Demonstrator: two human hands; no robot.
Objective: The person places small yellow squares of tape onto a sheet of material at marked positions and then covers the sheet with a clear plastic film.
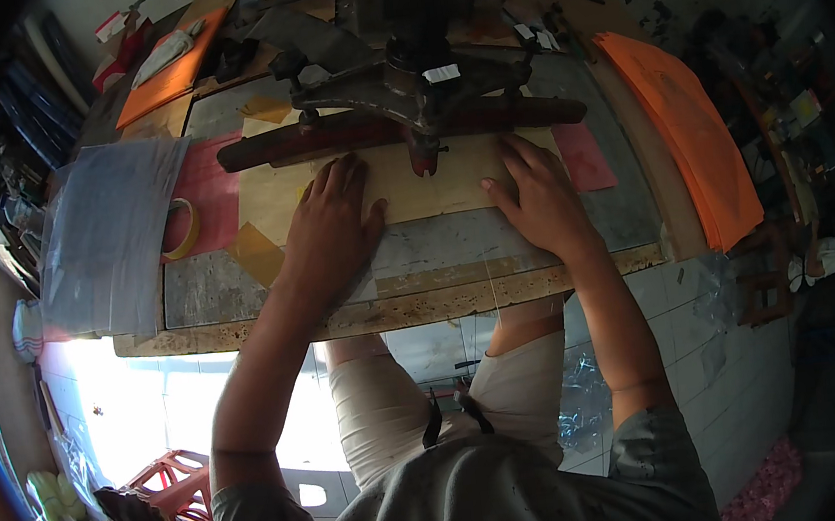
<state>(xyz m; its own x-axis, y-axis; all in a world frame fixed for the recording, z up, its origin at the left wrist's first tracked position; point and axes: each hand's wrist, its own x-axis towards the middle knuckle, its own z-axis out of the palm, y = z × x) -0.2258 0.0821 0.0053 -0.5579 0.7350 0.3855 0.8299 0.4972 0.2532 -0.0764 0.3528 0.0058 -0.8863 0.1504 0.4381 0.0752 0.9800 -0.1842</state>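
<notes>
A pale yellow sheet [420,185] lies on the worn grey table [220,295], under a dark cast-metal press head with a reddish horizontal bar [405,127]. My left hand [328,219] rests flat on the sheet's left part, fingertips close to the bar and thumb held apart. On the right part of the sheet, my right hand [540,196] also lies flat, its fingers pointing toward the bar. Neither hand grips anything. Pink material [585,156] shows at both ends of the yellow sheet. Amber-coloured tape [258,256] lies beside my left wrist.
Clear plastic sheets [104,240] overhang the table at left, beside a yellow tape roll [183,230]. Orange sheets [682,135] are stacked at right; more orange material [159,76] with a glove lies far left. A red plastic stool [173,490] stands lower left. Another person [827,253] is at far right.
</notes>
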